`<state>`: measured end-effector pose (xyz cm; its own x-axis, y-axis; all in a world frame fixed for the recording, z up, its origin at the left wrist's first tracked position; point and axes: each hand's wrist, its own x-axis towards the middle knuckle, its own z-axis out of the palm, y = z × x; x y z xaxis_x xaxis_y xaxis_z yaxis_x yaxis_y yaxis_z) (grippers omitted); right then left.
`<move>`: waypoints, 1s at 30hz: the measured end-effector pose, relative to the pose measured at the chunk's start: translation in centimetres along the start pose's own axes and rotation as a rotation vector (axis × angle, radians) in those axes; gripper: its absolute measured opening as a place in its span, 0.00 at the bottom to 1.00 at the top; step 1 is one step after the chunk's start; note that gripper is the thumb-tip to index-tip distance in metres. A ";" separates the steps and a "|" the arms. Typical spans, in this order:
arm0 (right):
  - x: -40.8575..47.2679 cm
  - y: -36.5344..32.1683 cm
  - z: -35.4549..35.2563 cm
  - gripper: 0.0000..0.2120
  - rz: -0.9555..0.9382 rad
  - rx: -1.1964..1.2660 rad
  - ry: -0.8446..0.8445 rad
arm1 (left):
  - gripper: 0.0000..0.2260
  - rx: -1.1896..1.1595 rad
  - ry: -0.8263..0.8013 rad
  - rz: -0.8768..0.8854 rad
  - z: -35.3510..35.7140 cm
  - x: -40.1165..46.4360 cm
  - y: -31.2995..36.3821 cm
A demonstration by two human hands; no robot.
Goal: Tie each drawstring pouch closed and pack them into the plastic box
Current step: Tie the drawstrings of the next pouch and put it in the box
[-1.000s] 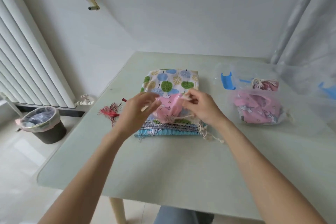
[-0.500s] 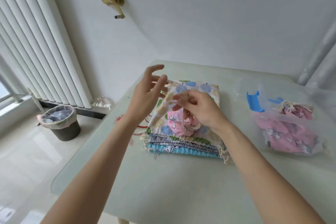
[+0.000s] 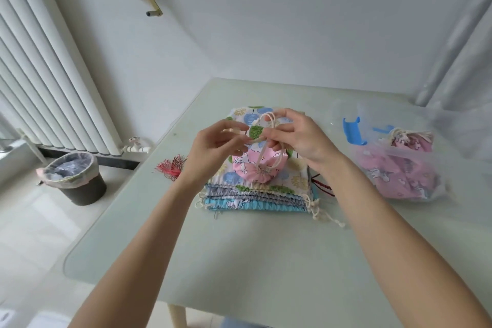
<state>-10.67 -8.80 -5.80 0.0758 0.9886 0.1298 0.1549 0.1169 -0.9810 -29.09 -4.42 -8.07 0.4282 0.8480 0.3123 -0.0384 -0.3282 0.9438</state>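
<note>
Cream drawstring cords are pinched by both hands above a small pink pouch, whose gathered mouth faces the camera and which rests on a stack of flat patterned pouches on the pale table. One strand is gripped by the left hand with curled fingertips, while a loop is held by the right hand. Well to the right, other pink pouches are seen lying in the clear plastic box.

Pinks, blues and greens on our pale green bench

We see a pink cartoon-print pouch, a blue-and-green tree-print stack, blue box clips, and a red tassel.
</note>
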 end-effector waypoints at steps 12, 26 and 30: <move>-1.2 0.3 -0.4 0.27 -0.368 -0.485 0.021 | 0.08 0.008 -0.123 -0.096 1.8 0.3 -0.6; -1.5 2.4 0.2 0.23 -0.396 -0.276 0.215 | 0.10 0.157 0.029 0.077 1.0 0.0 -1.1; -2.5 3.5 0.1 0.23 -0.094 0.161 0.365 | 0.06 -0.015 0.095 0.025 0.0 -1.1 -1.3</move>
<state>-10.38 -10.82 -9.60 0.4174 0.8779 0.2345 0.0243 0.2472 -0.9687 -29.48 -4.90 -9.64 0.3396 0.8753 0.3443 -0.0618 -0.3445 0.9367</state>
